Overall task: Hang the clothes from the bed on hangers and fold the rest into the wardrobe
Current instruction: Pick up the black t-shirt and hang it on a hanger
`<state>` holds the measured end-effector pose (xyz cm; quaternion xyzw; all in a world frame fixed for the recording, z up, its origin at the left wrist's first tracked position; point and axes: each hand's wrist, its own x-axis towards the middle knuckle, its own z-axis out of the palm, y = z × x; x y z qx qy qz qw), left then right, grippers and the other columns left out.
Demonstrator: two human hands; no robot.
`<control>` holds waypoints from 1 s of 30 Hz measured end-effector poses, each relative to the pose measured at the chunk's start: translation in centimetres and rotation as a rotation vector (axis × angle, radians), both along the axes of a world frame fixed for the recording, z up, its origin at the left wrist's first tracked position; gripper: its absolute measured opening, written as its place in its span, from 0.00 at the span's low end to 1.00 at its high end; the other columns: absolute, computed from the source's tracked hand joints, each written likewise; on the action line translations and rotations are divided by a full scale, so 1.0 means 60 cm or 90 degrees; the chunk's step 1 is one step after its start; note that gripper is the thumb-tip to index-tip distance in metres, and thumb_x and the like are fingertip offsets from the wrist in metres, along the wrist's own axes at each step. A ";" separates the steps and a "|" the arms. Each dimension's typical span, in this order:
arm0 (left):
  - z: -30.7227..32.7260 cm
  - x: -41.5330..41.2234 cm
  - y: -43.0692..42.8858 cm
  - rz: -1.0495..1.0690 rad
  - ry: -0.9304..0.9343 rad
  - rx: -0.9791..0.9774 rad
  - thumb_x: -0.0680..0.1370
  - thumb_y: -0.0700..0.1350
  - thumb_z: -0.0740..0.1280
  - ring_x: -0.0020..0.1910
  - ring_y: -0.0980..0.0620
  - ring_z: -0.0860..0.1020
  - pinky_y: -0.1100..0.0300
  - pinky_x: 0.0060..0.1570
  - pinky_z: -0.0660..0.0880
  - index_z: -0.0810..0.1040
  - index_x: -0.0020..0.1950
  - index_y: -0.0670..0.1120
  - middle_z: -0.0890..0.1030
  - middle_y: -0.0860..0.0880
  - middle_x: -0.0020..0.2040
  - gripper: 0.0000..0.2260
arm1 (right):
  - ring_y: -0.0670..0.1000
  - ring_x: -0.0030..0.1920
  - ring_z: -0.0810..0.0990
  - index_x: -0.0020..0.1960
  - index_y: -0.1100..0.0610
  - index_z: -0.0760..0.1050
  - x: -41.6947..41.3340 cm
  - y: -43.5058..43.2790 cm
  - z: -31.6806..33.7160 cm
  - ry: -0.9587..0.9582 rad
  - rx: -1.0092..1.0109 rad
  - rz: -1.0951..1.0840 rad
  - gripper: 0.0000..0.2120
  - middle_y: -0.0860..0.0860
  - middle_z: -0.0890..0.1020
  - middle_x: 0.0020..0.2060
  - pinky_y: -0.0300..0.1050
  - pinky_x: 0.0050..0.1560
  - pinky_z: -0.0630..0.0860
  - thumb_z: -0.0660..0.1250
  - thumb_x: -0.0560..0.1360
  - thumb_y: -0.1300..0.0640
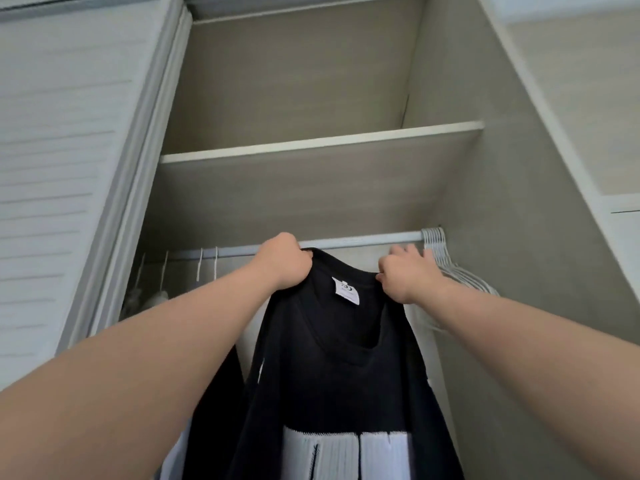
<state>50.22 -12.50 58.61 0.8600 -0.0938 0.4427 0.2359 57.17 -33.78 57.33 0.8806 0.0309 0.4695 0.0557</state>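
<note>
A black shirt (332, 368) with a white neck label and a white print low on its front hangs in front of me, held up just below the wardrobe rail (360, 242). My left hand (284, 261) grips the collar at its left side. My right hand (405, 271) pinches the collar's right side, its fingers stretched toward a bunch of empty white hangers (446, 261) at the rail's right end. Whether a hanger sits inside the shirt is hidden.
A wardrobe shelf (322, 143) runs above the rail, with another compartment higher up. Several white hanger hooks (207, 268) with garments hang at the rail's left end. A louvred sliding door (69, 168) stands on the left, the wardrobe side wall (502, 237) on the right.
</note>
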 end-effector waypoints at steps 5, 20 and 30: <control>0.029 0.052 -0.055 0.036 -0.015 0.033 0.82 0.47 0.62 0.39 0.43 0.73 0.57 0.37 0.67 0.68 0.37 0.42 0.77 0.42 0.43 0.15 | 0.59 0.65 0.68 0.65 0.52 0.73 0.052 -0.052 0.009 -0.132 -0.061 -0.181 0.18 0.55 0.71 0.63 0.59 0.68 0.58 0.59 0.76 0.58; 0.026 0.080 -0.083 0.097 -0.005 0.139 0.81 0.46 0.63 0.31 0.48 0.69 0.57 0.29 0.63 0.67 0.35 0.43 0.72 0.46 0.33 0.16 | 0.61 0.66 0.74 0.68 0.59 0.73 0.077 -0.164 0.037 -0.098 -0.027 -0.203 0.18 0.58 0.75 0.65 0.52 0.63 0.70 0.55 0.80 0.65; 0.041 -0.002 -0.036 0.118 -0.096 0.081 0.82 0.49 0.62 0.33 0.47 0.71 0.56 0.30 0.62 0.67 0.36 0.43 0.73 0.45 0.35 0.18 | 0.59 0.38 0.73 0.51 0.61 0.71 0.003 -0.129 0.053 -0.114 0.372 0.288 0.04 0.63 0.78 0.45 0.47 0.38 0.72 0.59 0.79 0.61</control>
